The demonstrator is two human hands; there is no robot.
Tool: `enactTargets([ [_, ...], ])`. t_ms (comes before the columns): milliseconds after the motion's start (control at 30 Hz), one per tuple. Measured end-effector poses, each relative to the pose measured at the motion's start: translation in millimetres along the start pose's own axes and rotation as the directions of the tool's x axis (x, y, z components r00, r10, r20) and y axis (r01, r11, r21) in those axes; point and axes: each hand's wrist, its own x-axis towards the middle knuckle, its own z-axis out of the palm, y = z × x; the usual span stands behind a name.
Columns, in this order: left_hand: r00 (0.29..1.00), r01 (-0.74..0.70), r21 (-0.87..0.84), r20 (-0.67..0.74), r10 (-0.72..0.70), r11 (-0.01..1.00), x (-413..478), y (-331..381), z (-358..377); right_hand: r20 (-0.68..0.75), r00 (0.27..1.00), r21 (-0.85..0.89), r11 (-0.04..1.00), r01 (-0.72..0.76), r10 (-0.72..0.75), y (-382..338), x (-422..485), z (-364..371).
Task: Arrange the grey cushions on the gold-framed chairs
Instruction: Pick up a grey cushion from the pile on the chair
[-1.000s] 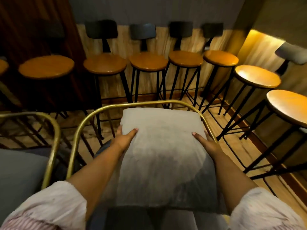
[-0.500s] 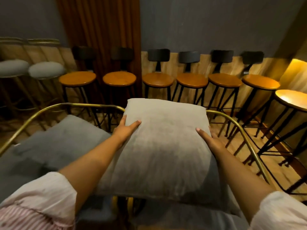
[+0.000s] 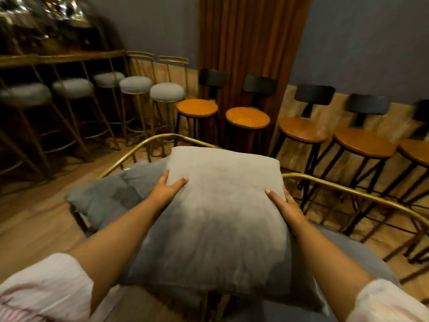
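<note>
I hold a large grey cushion (image 3: 218,217) in front of me, raised between two gold-framed chairs. My left hand (image 3: 166,190) grips its left edge and my right hand (image 3: 286,206) grips its right edge. The left gold-framed chair (image 3: 148,141) carries a darker grey cushion (image 3: 109,198) on its seat, partly hidden behind the held cushion. The right gold-framed chair (image 3: 352,192) has a grey seat (image 3: 343,254) showing below my right forearm.
Black stools with round wooden seats (image 3: 247,117) line the far wall and the right side. Gold stools with grey padded tops (image 3: 167,91) stand at the left under a counter (image 3: 60,58). A brown curtain (image 3: 250,43) hangs behind. Wooden floor lies at the left.
The view has swung left, bringing the left chair and the gold stools into sight. The cushion stays gripped in both hands and has moved left, over the gap between the two chairs.
</note>
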Motion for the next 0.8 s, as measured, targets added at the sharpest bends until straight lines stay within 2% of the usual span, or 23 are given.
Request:
enactTargets([
  [133, 1.0, 0.01, -0.017, -0.027, -0.011, 1.0, 48, -2, -47, 0.06, 0.998, 0.014, 1.0, 0.015, -0.016, -21, 43, 65],
  [300, 0.999, -0.035, -0.041, 0.032, 0.036, 0.999, 133, 17, -99, 0.069, 0.998, 0.017, 1.0, 0.011, -0.012, -45, 96, 135],
  [533, 0.983, -0.083, 0.085, 0.168, 0.068, 0.993, 232, 52, -88, -0.063, 0.997, 0.049, 0.997, -0.051, 0.054, -52, 167, 160],
  [667, 0.969, -0.095, 0.246, 0.246, 0.033, 0.965, 273, 42, -62, -0.06, 0.99, -0.007, 0.992, -0.126, 0.125, -36, 194, 161],
  [733, 0.957, -0.144, 0.413, 0.289, 0.02, 0.899, 285, 29, -45, 0.02, 0.981, -0.144, 0.971, -0.188, 0.193, -20, 207, 173],
  [800, 0.96, -0.204, 0.581, 0.276, 0.045, 0.788, 291, 20, -31, 0.094, 0.961, -0.331, 0.918, -0.218, 0.262, -1, 220, 193],
])
